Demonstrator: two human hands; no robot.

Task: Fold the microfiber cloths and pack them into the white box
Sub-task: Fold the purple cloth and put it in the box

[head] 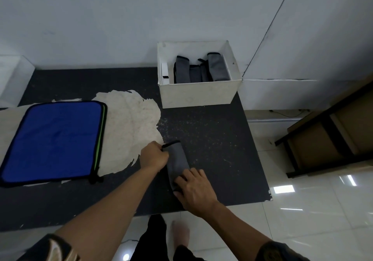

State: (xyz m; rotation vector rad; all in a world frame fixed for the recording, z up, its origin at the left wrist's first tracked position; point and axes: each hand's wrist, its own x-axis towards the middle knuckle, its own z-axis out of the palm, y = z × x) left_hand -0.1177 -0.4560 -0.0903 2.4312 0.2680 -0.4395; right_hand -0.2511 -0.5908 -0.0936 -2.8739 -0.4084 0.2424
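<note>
Grey cloth (177,159): folded to a narrow strip, lying on the dark bench (212,139) in front of the white box (197,94).
Left hand (154,155): fingers closed on the strip's far, black-edged end.
Right hand (194,190): fingers spread, pressing flat on the near end.
White box: open, holding several folded grey cloths (199,70) standing upright.
Blue cloth (54,141): flat, left side of bench, well apart.
</note>
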